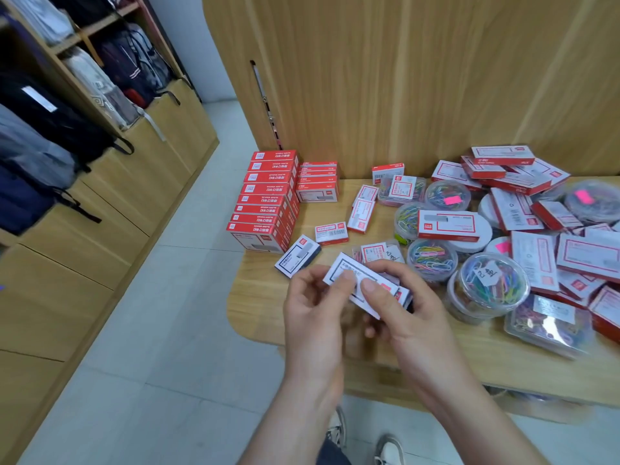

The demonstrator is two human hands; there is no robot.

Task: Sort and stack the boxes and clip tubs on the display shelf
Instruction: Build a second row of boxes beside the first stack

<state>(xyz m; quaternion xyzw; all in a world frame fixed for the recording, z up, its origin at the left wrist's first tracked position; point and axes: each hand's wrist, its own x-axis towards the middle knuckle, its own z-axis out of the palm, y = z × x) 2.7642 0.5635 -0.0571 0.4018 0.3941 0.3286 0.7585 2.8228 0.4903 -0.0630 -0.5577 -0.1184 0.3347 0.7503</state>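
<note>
Presently, a small stack of white-and-blue boxes (350,265) is held just above the front of the display shelf (265,297), left hand (315,317) and right hand (406,317) each with its grip closed on it, thumbs on top, with stacked red boxes (265,203) at rear left and clip tubs (493,283) heaped right.

Bright, even indoor light; glare on the clip tubs (493,285), soft blur throughout, edges bowed around them.

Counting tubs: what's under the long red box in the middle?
The box rests on two tubs: a clip tub under its left end, a white-lidded tub under its right. Anything between them is covered.
</note>
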